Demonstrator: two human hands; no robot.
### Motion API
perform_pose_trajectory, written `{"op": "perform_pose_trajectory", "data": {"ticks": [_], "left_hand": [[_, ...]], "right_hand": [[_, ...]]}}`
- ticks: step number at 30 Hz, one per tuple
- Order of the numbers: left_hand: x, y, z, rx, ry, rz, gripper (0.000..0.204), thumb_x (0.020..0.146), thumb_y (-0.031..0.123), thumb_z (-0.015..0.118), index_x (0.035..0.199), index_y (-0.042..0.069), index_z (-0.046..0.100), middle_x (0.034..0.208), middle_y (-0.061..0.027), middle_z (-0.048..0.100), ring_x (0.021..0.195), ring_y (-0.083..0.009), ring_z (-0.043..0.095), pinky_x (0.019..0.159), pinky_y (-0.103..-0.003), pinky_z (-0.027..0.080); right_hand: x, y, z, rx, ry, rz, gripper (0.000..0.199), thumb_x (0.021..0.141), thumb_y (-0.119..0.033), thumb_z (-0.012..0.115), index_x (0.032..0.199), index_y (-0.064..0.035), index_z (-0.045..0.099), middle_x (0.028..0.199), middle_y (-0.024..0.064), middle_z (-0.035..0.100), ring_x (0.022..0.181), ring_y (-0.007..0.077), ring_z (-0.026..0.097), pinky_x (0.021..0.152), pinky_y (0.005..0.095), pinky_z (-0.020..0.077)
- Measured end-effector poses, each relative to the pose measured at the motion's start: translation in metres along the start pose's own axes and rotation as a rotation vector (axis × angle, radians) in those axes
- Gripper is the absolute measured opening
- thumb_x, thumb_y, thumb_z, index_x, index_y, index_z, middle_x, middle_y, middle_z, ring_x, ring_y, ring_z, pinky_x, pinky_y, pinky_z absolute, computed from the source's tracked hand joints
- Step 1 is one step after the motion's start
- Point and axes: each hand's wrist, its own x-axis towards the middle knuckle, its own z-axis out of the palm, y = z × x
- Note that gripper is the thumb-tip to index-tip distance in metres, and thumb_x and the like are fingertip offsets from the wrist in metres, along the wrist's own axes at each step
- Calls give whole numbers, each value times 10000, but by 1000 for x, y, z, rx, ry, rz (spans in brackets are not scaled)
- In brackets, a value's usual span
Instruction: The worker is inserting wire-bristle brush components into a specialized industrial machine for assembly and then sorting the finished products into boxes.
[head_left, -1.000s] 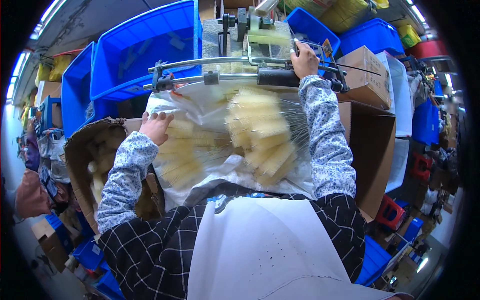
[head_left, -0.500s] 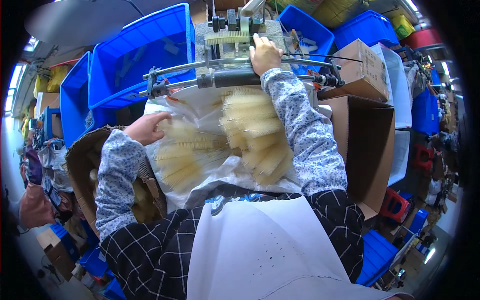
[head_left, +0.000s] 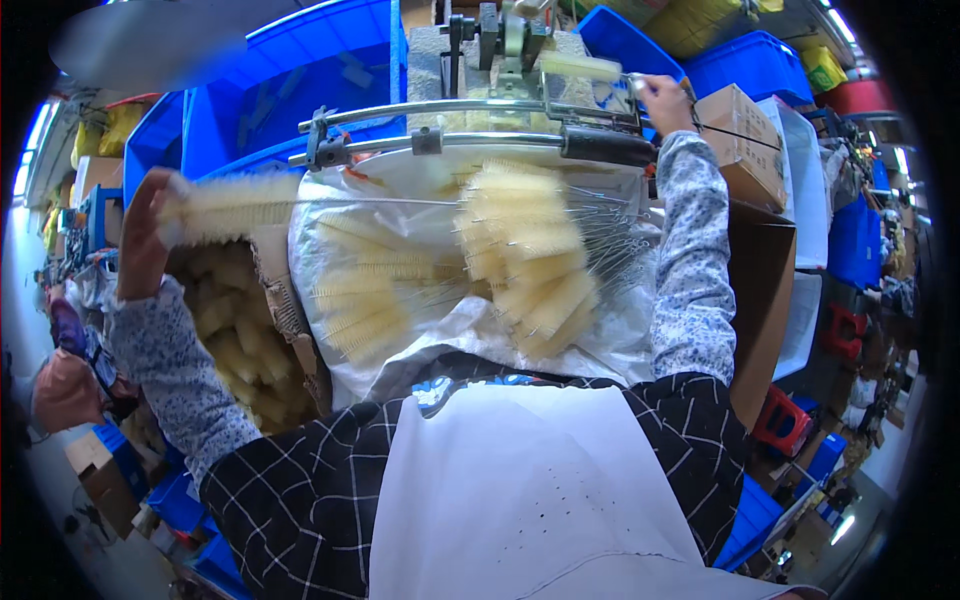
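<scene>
My left hand (head_left: 148, 232), out at the far left, is closed on a cream-bristled wire brush (head_left: 250, 205). Its thin wire stem stretches rightward over the white sheet (head_left: 430, 335). At the upper right, my right hand (head_left: 668, 105) pinches at the end of the machine's sliding frame; what lies between its fingers is too small to make out. Beside those fingers is a pale, blurred bar-shaped piece (head_left: 580, 66). On the sheet lie a thick pile of cream brushes (head_left: 525, 250), stems pointing right, and a looser fan of brushes (head_left: 360, 310).
Ahead stands the machine (head_left: 485, 45) with metal rails (head_left: 480, 140) and a black sleeve (head_left: 610, 147). Blue bins (head_left: 290, 80) flank it. A cardboard box (head_left: 230, 340) of cream brushes sits at left; another open carton (head_left: 762, 300) stands at right.
My left hand has moved outward to the left with a brush in it. My right hand has shifted right, and the black sleeve on the rail has slid right too.
</scene>
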Motion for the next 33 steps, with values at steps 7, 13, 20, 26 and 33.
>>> {"op": "perform_pose_trajectory", "data": {"ticks": [7,13,20,26,33], "left_hand": [[78,-3,93,-227,-339,210,480,741,32,565,1181,52,374,1006,-53,499,897,-146,513,752,-268,446],[98,14,159,-234,-459,214,469,715,-89,537,1142,75,433,1041,-65,523,997,-178,500,882,-321,424],[87,16,151,-348,-531,201,471,719,-27,601,1150,75,440,1072,-70,499,1029,-195,468,913,-330,388],[70,-1,137,-348,-469,67,481,702,48,659,1140,65,462,1091,-88,478,1028,-220,460,936,-354,368],[95,31,194,-374,-443,310,333,734,11,596,1045,22,479,1038,-62,501,992,-156,483,825,-292,426]], "right_hand": [[-3,15,-38,-218,-91,-229,188,845,-230,448,950,-154,584,836,71,572,887,262,515,770,337,401],[-26,-2,-48,-94,-184,-118,192,856,-200,443,1015,-184,549,843,93,587,819,257,560,728,346,434],[-3,15,-51,-57,-290,-48,206,870,-159,424,1030,-227,534,674,78,539,649,209,535,661,332,446],[-6,32,-94,144,-567,91,189,860,-111,430,1012,-73,536,627,13,456,571,56,429,530,198,363],[-71,-49,-125,629,-980,-116,385,879,-291,436,1179,-49,436,956,70,546,943,151,501,842,283,401]]}}
